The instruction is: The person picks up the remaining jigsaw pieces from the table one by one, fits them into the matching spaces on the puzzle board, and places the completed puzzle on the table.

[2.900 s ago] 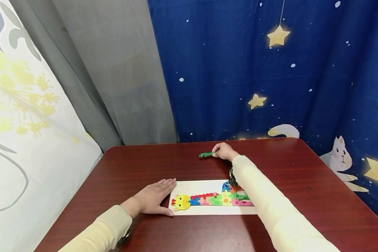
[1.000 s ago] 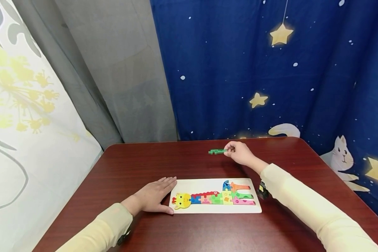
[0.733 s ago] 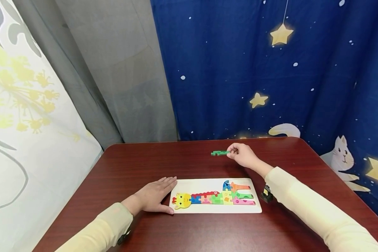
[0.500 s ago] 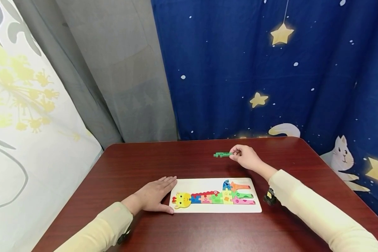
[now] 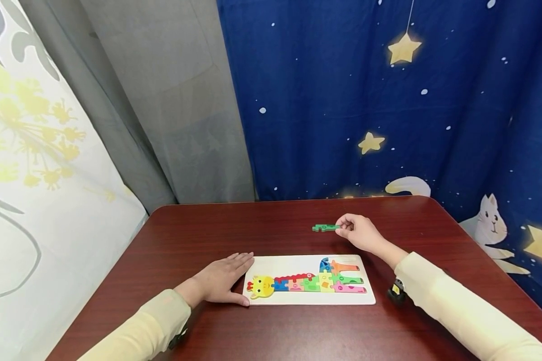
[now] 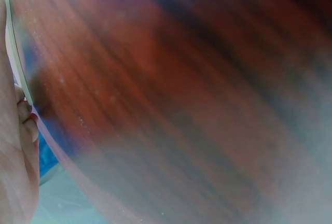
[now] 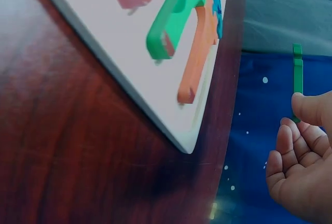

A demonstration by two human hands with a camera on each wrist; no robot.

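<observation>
A white puzzle board (image 5: 280, 300) lies flat on the table, bearing a giraffe of colourful pieces with a yellow head (image 5: 262, 286) on the left. Its blue, orange, green and pink pieces fill the right part. My left hand (image 5: 223, 281) rests on the board's left end, fingers extended; the left wrist view catches only a strip of that hand (image 6: 15, 151). Beyond the board's far edge, my right hand (image 5: 359, 233) pinches one end of a green puzzle piece (image 5: 324, 227). In the right wrist view the piece (image 7: 298, 76) sticks up from between thumb and fingers, off the board.
The reddish-brown wooden table (image 5: 198, 230) surrounds the board. Behind it hang a grey curtain (image 5: 185, 125) and a blue curtain (image 5: 316, 100) with stars; a white patterned cloth (image 5: 49, 225) is at the left.
My right hand has moved rightward and nearer to the board with the green puzzle piece, and its sleeve has uncovered the board's right end. My left hand has stayed put.
</observation>
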